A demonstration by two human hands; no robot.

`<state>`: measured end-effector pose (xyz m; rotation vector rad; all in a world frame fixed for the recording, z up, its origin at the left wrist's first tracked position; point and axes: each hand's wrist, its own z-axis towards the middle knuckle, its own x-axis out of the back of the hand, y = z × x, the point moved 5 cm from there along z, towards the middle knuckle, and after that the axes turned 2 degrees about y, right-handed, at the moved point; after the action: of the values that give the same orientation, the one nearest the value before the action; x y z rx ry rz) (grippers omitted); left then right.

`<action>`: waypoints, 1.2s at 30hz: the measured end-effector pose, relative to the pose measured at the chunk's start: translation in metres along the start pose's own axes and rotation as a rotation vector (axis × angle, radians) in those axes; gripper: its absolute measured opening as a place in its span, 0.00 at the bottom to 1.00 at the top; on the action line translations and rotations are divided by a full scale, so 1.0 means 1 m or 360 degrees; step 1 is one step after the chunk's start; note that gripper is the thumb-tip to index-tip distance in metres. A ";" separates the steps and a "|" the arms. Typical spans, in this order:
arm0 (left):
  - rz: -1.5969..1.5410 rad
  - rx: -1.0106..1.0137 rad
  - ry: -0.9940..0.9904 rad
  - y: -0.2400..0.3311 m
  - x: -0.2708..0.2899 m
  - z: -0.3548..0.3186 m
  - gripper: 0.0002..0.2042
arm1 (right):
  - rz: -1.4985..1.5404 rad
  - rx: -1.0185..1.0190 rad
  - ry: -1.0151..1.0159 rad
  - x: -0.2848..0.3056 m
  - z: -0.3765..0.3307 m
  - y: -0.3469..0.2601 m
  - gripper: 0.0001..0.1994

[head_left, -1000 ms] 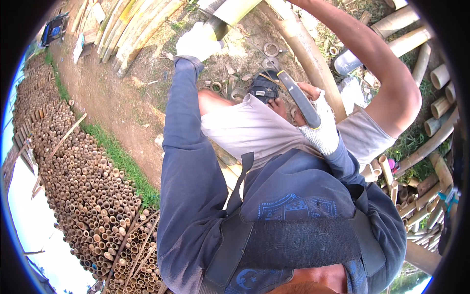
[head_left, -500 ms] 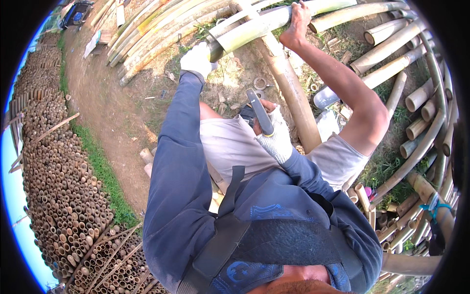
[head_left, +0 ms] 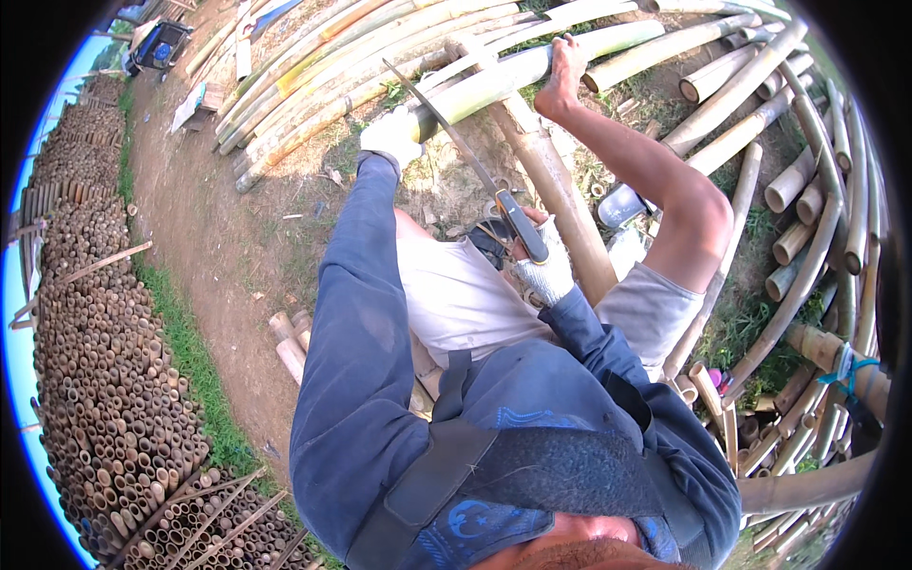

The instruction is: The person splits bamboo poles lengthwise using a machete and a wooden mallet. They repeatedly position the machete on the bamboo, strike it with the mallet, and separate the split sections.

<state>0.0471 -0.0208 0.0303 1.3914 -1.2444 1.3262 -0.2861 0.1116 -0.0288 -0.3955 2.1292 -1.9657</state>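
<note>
A green bamboo pole (head_left: 499, 81) lies across a thick tan bamboo post (head_left: 556, 180), with my bare foot (head_left: 562, 81) pressing on top of it. My left hand (head_left: 391, 138), in a white knit glove, is closed around the pole's near left end. In my gloved right hand (head_left: 546, 271) is a hand saw (head_left: 520, 226) with a grey and yellow handle, its fingertips bare around the grip. The saw's long narrow blade slants up and left across the pole, just right of my left hand. How deep its teeth sit cannot be seen.
Long bamboo poles (head_left: 332, 81) lie side by side at the far left. More poles (head_left: 731, 76) are stacked at right, some ends facing me. Upright cut bamboo (head_left: 123, 380) fills the left side beyond a grass strip. A dark box-like device (head_left: 161, 43) stands far left.
My right hand has drawn the saw handle slightly down and right, and the blade now shows along its length. The left hand keeps its grip. The whole view has shifted a little.
</note>
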 end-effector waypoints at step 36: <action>-0.0084 -0.0014 -0.0203 0.019 -0.030 0.073 0.55 | -0.0390 0.0403 0.0051 0.040 0.044 -0.050 0.30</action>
<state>0.0421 -0.0922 -0.0079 1.5122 -1.2863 1.2102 -0.3059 0.0532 0.0180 -0.6046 1.8910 -2.3558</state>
